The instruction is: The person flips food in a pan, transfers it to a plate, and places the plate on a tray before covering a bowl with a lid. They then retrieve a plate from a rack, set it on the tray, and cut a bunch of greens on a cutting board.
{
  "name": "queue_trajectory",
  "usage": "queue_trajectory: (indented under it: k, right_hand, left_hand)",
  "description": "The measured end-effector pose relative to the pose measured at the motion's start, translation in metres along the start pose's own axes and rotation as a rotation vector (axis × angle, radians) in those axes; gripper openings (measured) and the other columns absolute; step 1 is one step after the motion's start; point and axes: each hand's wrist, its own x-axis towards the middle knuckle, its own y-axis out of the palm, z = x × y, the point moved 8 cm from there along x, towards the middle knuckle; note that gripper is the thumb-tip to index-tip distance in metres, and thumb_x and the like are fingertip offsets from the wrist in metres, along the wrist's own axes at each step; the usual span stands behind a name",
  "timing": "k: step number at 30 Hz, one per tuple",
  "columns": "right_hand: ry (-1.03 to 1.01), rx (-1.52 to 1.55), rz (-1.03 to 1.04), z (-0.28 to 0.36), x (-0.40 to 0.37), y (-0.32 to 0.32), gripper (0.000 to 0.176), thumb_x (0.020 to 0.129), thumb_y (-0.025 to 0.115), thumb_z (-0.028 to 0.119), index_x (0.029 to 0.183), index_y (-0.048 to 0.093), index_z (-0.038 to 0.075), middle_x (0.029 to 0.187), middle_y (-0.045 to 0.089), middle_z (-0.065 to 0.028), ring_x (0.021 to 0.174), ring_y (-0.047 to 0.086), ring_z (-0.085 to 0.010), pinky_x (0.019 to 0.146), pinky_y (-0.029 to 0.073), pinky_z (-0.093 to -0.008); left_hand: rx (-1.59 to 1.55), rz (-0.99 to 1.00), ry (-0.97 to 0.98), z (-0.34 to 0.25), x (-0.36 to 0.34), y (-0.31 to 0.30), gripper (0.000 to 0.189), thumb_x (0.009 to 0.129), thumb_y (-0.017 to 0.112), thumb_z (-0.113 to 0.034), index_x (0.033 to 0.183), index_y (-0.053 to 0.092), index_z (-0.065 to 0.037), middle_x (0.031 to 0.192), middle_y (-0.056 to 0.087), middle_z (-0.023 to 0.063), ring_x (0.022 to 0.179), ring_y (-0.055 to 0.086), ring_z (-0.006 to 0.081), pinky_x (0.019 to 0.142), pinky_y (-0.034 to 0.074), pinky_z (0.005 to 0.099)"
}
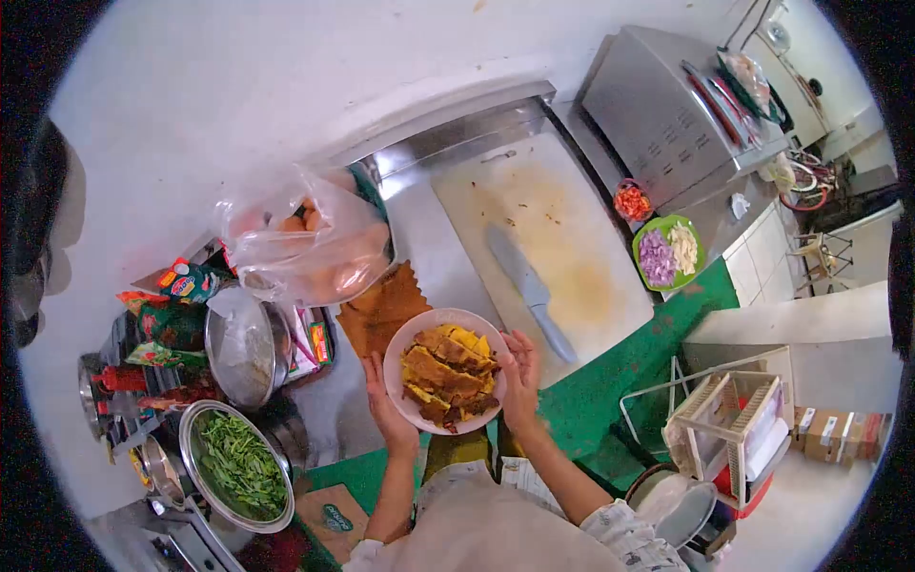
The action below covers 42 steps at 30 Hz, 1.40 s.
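Observation:
A pale pink bowl (392, 370) of browned and yellow fried pieces (448, 372) is held up close to my body. My left hand (391, 410) grips its left rim, and my right hand (520, 374) holds the right rim, fingers curled around the edge. Just beyond the bowl, a brown crinkled sheet (381, 310) rests on the steel counter. Ahead and to the right lies a white cutting board (572, 229) with wet yellowish stains and dark crumbs. A knife (524, 284) with a blue-grey blade and handle lies across it.
Behind the sheet sits a clear plastic bag (310, 238) of eggs. A steel bowl of cut green vegetables (243, 462) stands at lower left. Right of the board are a green plate (702, 250) of chopped onion and pale slices, and a small bowl of diced red pieces (632, 202).

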Motion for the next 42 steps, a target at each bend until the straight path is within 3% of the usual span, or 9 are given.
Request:
queue_trajectory:
  k: [7, 9, 10, 12, 14, 18, 21, 26, 42]
  right_hand:
    - [-0.032, 0.125, -0.1, 0.097, -0.015, -0.057, 0.052, 0.092, 0.054, 0.027, 0.131, 0.033, 0.0, 0.127, 0.047, -0.018, 0.119, 0.045, -0.0237, 0.103, 0.033, -0.036]
    - [-0.055, 0.195, -0.159, 0.122, -0.014, -0.092, 0.054, 0.091, 0.056, 0.028, 0.13, 0.033, -0.001, 0.128, 0.046, -0.0184, 0.12, 0.044, -0.0245, 0.103, 0.034, -0.037]
    - [-0.092, 0.271, -0.183, 0.131, -0.015, -0.113, 0.049, 0.091, 0.055, 0.019, 0.131, 0.033, -0.001, 0.13, 0.046, -0.0202, 0.122, 0.044, -0.0263, 0.105, 0.032, -0.0379]
    - [-0.125, 0.264, -0.238, 0.158, -0.011, -0.154, 0.048, 0.091, 0.054, 0.018, 0.131, 0.033, 0.0, 0.13, 0.046, -0.0206, 0.122, 0.044, -0.0259, 0.105, 0.032, -0.0377]
    - [-0.125, 0.281, -0.32, 0.18, -0.014, -0.198, 0.045, 0.092, 0.052, 0.015, 0.131, 0.034, 0.0, 0.129, 0.047, -0.0203, 0.121, 0.045, -0.0246, 0.104, 0.033, -0.0367]
    - [-0.19, 0.291, -0.446, 0.21, -0.005, -0.301, 0.045, 0.091, 0.052, 0.014, 0.131, 0.035, 0.0, 0.128, 0.048, -0.019, 0.119, 0.046, -0.0235, 0.103, 0.034, -0.0361]
    - [-0.234, 0.338, -0.529, 0.24, -0.003, -0.378, 0.049, 0.09, 0.06, 0.021, 0.129, 0.038, 0.002, 0.124, 0.051, -0.0132, 0.115, 0.049, -0.0203, 0.101, 0.037, -0.0343]
    - [-0.164, 0.263, -0.643, 0.298, 0.016, -0.489, 0.045, 0.091, 0.054, 0.012, 0.131, 0.035, 0.001, 0.123, 0.05, -0.0138, 0.113, 0.049, -0.0202, 0.1, 0.038, -0.0336]
    - [-0.219, 0.376, -0.816, 0.377, 0.195, -0.765, 0.057, 0.088, 0.061, 0.023, 0.133, 0.034, 0.0, 0.133, 0.042, -0.0184, 0.12, 0.044, -0.0226, 0.103, 0.034, -0.0347]
  left_hand:
    - [-0.225, 0.076, -0.069, -0.056, -0.048, 0.087, 0.07, 0.094, 0.042, -0.042, 0.148, 0.01, -0.008, 0.153, 0.016, 0.0079, 0.139, 0.019, 0.0279, 0.113, 0.017, 0.0451]
    - [-0.407, 0.24, -0.217, -0.053, -0.061, 0.132, 0.064, 0.095, 0.041, -0.038, 0.146, 0.017, -0.009, 0.15, 0.023, 0.0081, 0.137, 0.023, 0.0282, 0.113, 0.019, 0.0448]
    - [-0.453, 0.28, -0.25, -0.056, -0.072, 0.16, 0.06, 0.095, 0.041, -0.035, 0.145, 0.021, -0.009, 0.147, 0.029, 0.0077, 0.135, 0.027, 0.0283, 0.112, 0.021, 0.0443]
    - [-0.484, 0.337, -0.357, -0.055, -0.091, 0.212, 0.06, 0.094, 0.042, -0.034, 0.145, 0.021, -0.009, 0.147, 0.029, 0.0079, 0.135, 0.027, 0.0283, 0.112, 0.021, 0.0443]
    - [-0.58, 0.421, -0.494, -0.042, -0.112, 0.258, 0.061, 0.093, 0.043, -0.03, 0.145, 0.022, -0.007, 0.147, 0.029, 0.0088, 0.136, 0.027, 0.0283, 0.112, 0.021, 0.0444]
    - [-0.461, 0.569, -0.536, -0.011, -0.146, 0.365, 0.06, 0.092, 0.043, -0.029, 0.144, 0.025, -0.006, 0.148, 0.029, 0.0093, 0.135, 0.028, 0.0284, 0.112, 0.021, 0.0436]
    - [-0.395, 0.616, -0.612, 0.023, -0.183, 0.431, 0.058, 0.092, 0.042, -0.028, 0.143, 0.028, -0.005, 0.147, 0.031, 0.0105, 0.134, 0.03, 0.0281, 0.112, 0.022, 0.0426]
    - [-0.35, 0.535, -0.904, 0.072, -0.241, 0.539, 0.049, 0.093, 0.046, -0.028, 0.134, 0.039, -0.001, 0.136, 0.045, 0.0133, 0.127, 0.04, 0.0287, 0.109, 0.027, 0.0438]
    - [-0.229, 0.782, -1.019, 0.198, -0.265, 0.895, 0.05, 0.096, 0.046, -0.036, 0.133, 0.041, -0.004, 0.131, 0.049, 0.0113, 0.122, 0.046, 0.0267, 0.103, 0.036, 0.0436]
